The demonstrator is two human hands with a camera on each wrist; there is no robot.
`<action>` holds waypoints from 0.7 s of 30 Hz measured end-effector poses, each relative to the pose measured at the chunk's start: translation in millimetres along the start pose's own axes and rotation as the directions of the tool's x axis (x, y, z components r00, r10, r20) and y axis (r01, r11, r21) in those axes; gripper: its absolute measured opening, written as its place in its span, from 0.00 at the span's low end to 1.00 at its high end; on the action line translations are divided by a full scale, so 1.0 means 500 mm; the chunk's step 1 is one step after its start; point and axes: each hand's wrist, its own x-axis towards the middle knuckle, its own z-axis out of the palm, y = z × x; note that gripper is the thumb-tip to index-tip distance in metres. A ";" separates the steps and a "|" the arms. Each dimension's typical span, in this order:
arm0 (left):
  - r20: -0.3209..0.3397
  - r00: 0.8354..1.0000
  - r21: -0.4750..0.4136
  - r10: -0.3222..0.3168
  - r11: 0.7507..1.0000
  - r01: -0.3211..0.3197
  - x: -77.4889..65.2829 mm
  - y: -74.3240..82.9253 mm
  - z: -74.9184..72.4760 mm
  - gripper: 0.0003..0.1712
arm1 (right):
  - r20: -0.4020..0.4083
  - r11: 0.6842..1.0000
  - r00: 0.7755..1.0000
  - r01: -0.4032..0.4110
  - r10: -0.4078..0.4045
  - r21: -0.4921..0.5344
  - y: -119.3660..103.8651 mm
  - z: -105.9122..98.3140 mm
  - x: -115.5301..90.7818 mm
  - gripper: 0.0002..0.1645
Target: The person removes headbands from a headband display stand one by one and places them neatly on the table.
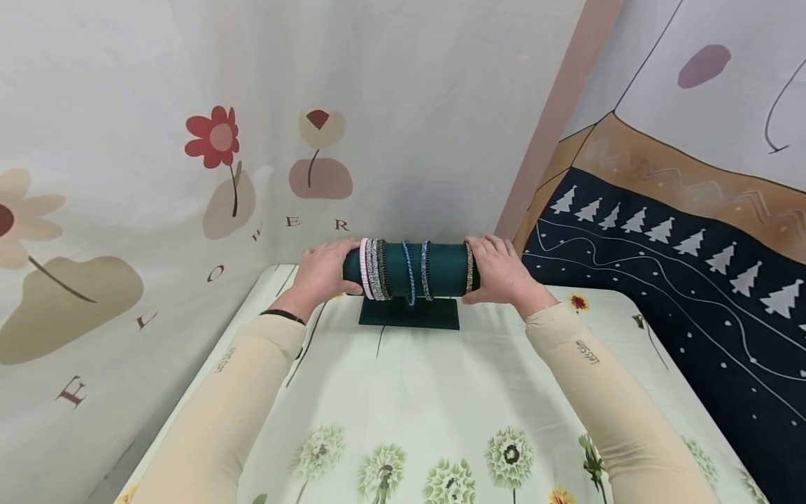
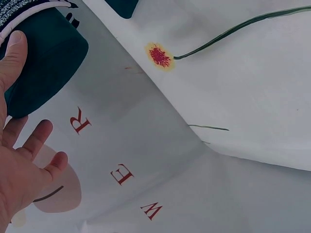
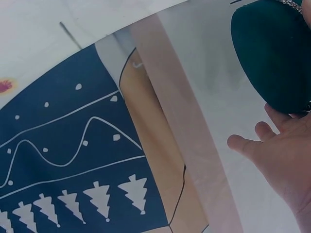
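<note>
A dark green bracelet stand [image 1: 448, 271] with a padded horizontal roll and a flat base [image 1: 409, 315] is at the far side of the table. My left hand [image 1: 324, 271] grips the roll's left end, its thumb on the front and some fingers spread free of it in the left wrist view. At the opposite end, my right hand [image 1: 500, 271] holds the roll between thumb and fingers. Near the left end sit a pale pink bracelet [image 1: 364, 269] and several silver and dark ones. Two blue bracelets [image 1: 409, 274] circle the middle, and a brownish glittery bracelet [image 1: 469, 268] lies beside my right hand.
A pale cloth with printed flowers covers the table [image 1: 403, 392]. Behind and to the left hangs a light curtain [image 1: 409, 105] with flower prints and letters. Dark blue fabric with white trees [image 1: 661, 280] borders the right side.
</note>
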 end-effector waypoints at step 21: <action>0.005 1.000 -0.009 -0.006 1.000 0.006 0.003 -0.002 0.004 0.57 | -0.010 1.000 1.000 -0.020 0.020 0.000 0.015 0.002 -0.007 0.76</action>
